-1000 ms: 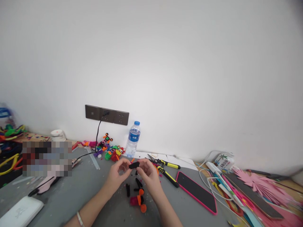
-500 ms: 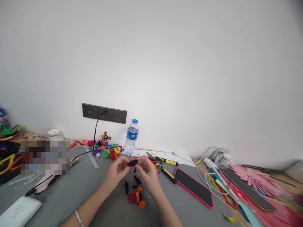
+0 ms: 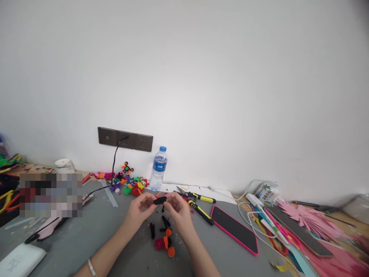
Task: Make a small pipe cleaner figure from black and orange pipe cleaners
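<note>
Left hand (image 3: 140,209) and right hand (image 3: 179,209) pinch short black fuzzy pipe-cleaner piece (image 3: 159,200) above grey tabletop (image 3: 86,238)

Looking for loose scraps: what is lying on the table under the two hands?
Below the left hand and right hand, which hold a black piece, lie black bits, orange pieces and a pink piece. Anything beneath the palms is hidden.

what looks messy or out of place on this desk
Nothing damaged. Small black, orange and pink bits lie scattered below the hands; the left hand and right hand pinch a black piece.
</note>
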Tool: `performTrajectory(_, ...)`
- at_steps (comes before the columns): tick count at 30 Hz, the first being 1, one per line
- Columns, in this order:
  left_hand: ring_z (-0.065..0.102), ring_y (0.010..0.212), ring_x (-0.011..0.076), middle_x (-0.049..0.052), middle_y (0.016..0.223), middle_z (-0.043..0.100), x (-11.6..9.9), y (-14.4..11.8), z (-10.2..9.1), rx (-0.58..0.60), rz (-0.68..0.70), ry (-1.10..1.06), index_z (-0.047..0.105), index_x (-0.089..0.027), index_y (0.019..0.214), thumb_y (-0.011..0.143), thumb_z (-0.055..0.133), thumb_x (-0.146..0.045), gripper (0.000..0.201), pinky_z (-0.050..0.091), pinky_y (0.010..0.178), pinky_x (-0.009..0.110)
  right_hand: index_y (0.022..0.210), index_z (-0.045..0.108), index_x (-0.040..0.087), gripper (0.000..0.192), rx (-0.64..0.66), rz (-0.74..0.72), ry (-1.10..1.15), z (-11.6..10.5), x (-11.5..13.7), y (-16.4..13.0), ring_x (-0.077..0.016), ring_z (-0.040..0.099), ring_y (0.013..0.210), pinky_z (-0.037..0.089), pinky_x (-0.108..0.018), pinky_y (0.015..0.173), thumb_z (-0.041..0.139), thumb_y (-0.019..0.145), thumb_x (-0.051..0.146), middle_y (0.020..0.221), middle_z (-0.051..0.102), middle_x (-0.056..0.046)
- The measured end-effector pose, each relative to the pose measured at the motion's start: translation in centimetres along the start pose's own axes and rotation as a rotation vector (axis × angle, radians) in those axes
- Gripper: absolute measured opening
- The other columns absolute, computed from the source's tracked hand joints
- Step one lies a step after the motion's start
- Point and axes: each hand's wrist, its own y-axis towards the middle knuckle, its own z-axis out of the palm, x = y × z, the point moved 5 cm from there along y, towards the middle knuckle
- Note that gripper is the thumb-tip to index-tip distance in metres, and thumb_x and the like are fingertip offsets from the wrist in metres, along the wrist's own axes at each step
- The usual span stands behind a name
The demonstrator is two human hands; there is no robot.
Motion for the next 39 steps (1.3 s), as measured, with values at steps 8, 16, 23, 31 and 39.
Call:
performTrajectory(8,0.060,0.071,0.0158,0.001,0.073,0.062,0.0,-0.1,0.1,-0.003,0.025,0.010,0.064,-0.018,0.084,0.076,0.066,-0.031,0.015,0.048,0.066,0.024,0.090,0.061,0.019,0.016,0.001,-0.014,-0.011,-0.1,-0.3,0.0,-0.0173,0.057,0.075,0.043,-0.027,0.067,0.066,0.082,0.031,0.081,0.063,-0.003)
performTrajectory(16,0.061,0.074,0.0177,0.003,0.079,0.064,-0.6,-0.4,0.2,-0.003,0.015,0.053,0.063,-0.018,0.088,0.078,0.065,-0.032,0.018,0.049,0.068,0.026,0.091,0.061,0.019,0.016,-0.005,-0.041,-0.014,-0.2,-0.1,0.0,-0.0178,0.058,0.075,0.044,-0.028,0.068,0.064,0.084,0.033,0.082,0.064,-0.003)
performTrajectory(23,0.059,0.070,0.0164,0.001,0.074,0.061,-0.6,-0.5,0.0,-0.010,0.038,0.077,0.063,-0.018,0.087,0.079,0.064,-0.032,0.017,0.048,0.065,0.025,0.092,0.061,0.020,0.018,0.012,-0.037,-0.024,-0.1,0.1,-0.1,-0.0179,0.059,0.076,0.045,-0.027,0.066,0.063,0.084,0.036,0.083,0.064,-0.003)
performTrajectory(31,0.059,0.069,0.0161,0.003,0.076,0.064,-1.5,-0.5,0.0,-0.034,0.079,0.158,0.067,-0.017,0.089,0.080,0.063,-0.031,0.017,0.047,0.062,0.024,0.094,0.062,0.019,0.019,0.004,-0.027,-0.037,-0.1,0.0,-0.1,-0.0184,0.060,0.077,0.046,-0.027,0.067,0.062,0.084,0.036,0.085,0.066,-0.005)
performTrajectory(39,0.056,0.063,0.0150,0.002,0.071,0.066,-2.1,-0.6,-0.3,-0.071,0.123,0.255,0.071,-0.018,0.088,0.081,0.063,-0.031,0.017,0.044,0.058,0.023,0.095,0.063,0.019,0.020,0.008,-0.017,-0.092,0.1,0.6,-0.1,-0.0198,0.061,0.079,0.045,-0.029,0.070,0.062,0.083,0.035,0.085,0.067,-0.005)
